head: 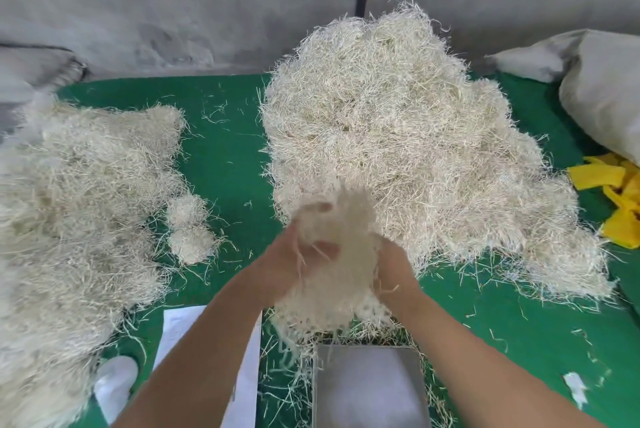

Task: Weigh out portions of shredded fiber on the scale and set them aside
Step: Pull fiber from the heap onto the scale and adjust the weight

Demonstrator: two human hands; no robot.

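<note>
Green cloth (225, 157) covers the table in front of a gray wall. Both hands hold one clump of fiber (332, 265) just above and behind the scale pan (367, 389). The left hand (294, 254) and the right hand (391, 265) curl their fingers round it from each side. The big pile (415, 150) sits behind the scale. I think the clump must come down and toward the person.

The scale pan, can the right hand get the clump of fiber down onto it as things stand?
Probably yes. The scale pan lies bare just below and toward the person from the right hand, which grips the fiber clump together with the left hand. Nothing stands between them.
</note>
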